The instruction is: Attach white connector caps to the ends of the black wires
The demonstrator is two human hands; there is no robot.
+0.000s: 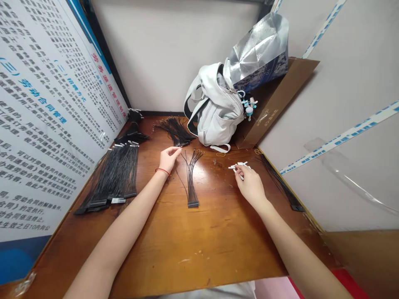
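Observation:
A black wire harness (192, 187) lies in the middle of the table, its flat black connector (193, 204) toward me and its loose wire ends fanned out away from me. Beyond it, my left hand (170, 158) is closed in a pinch on the end of one thin black wire that is spread apart from the others. To the right, my right hand (251, 182) has its fingertips closed at a small pile of white plastic pieces (242, 165). One piece appears to be between thumb and fingers, though the fingers partly hide it.
Bundles of black wire harnesses (120, 170) with white ends lie at the left. Another bundle (176, 129) sits at the back, near a white backpack (215, 110) and a brown cardboard bag (274, 104). More black wires (282, 182) lie along the right partition (352, 124).

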